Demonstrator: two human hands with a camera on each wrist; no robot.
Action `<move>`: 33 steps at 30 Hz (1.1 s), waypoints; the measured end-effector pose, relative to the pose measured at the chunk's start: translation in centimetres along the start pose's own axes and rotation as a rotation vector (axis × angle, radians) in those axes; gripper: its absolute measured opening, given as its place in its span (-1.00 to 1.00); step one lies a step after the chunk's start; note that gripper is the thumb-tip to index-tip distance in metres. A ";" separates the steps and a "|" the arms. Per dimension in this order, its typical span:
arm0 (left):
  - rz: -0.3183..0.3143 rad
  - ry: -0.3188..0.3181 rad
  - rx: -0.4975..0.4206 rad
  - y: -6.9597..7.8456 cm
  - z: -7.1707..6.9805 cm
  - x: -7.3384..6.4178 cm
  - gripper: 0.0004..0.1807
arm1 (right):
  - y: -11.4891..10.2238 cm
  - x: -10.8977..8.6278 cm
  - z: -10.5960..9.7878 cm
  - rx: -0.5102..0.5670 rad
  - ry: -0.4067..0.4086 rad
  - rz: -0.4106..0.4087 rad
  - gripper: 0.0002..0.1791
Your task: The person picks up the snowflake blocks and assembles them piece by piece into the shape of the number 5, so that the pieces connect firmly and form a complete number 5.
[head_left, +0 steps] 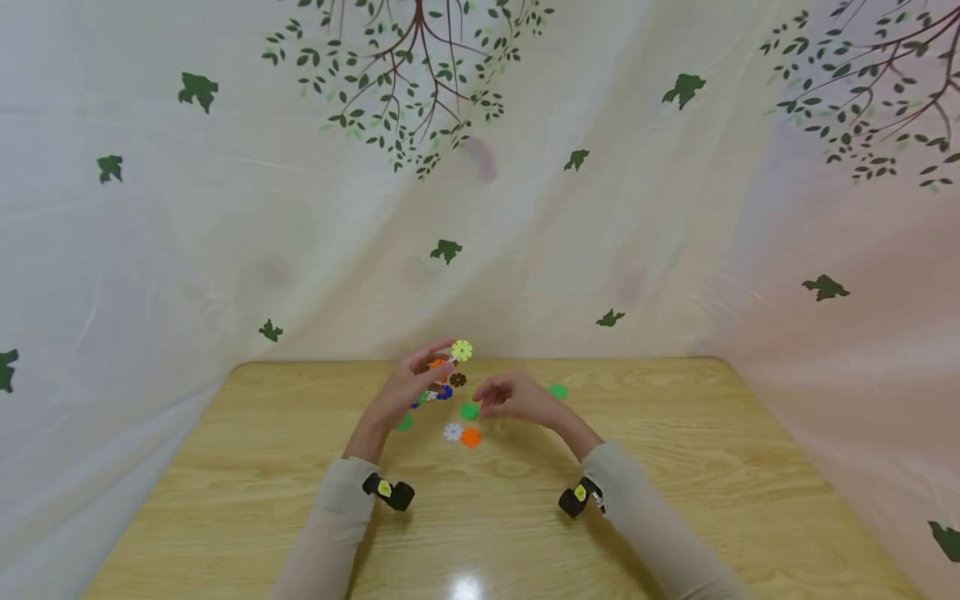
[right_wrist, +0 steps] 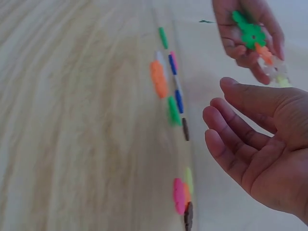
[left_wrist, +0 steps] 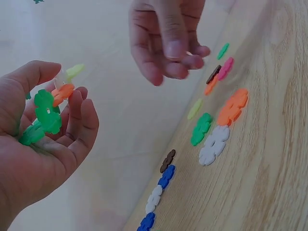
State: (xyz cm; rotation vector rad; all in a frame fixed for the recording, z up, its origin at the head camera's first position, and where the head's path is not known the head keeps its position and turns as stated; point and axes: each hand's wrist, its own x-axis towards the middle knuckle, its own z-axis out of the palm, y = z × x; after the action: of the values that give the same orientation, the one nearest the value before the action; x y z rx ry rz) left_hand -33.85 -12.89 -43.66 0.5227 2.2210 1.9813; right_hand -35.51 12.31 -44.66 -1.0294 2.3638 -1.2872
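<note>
My left hand (head_left: pixel 397 393) is raised over the table and holds a chain of interlocking plastic snowflake discs (left_wrist: pixel 48 111) between thumb and fingers. Green discs lie against its palm in the left wrist view, followed by an orange disc (left_wrist: pixel 62 94), a whitish one and a yellow-green disc (head_left: pixel 462 350) at the outer end. Facing it from the right, my right hand (head_left: pixel 525 400) hovers with its fingers loosely bent and nothing between them. Below the hands lie a loose green disc (head_left: pixel 469 411), a white disc (head_left: pixel 453 432) and an orange disc (head_left: pixel 470 437).
More discs lie on the wooden table (head_left: pixel 675 467), among them a brown disc (left_wrist: pixel 168 161), a blue disc (left_wrist: pixel 166 176) and a pink disc (right_wrist: pixel 179 196). Another green disc (head_left: pixel 558 391) sits behind the right wrist. A leaf-printed curtain (head_left: pixel 525 217) hangs behind the far edge.
</note>
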 end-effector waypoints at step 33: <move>0.013 0.022 -0.015 0.4 -0.3 -0.4 -0.50 | 0.8 -0.4 2.6 -0.254 -0.141 -0.011 -0.70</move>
State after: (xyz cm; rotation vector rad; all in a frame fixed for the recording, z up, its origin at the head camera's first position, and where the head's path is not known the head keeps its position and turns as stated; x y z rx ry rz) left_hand -33.46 -13.27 -43.30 0.5182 2.2195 2.0179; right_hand -34.21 11.26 -46.84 -1.1644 2.4578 -0.8996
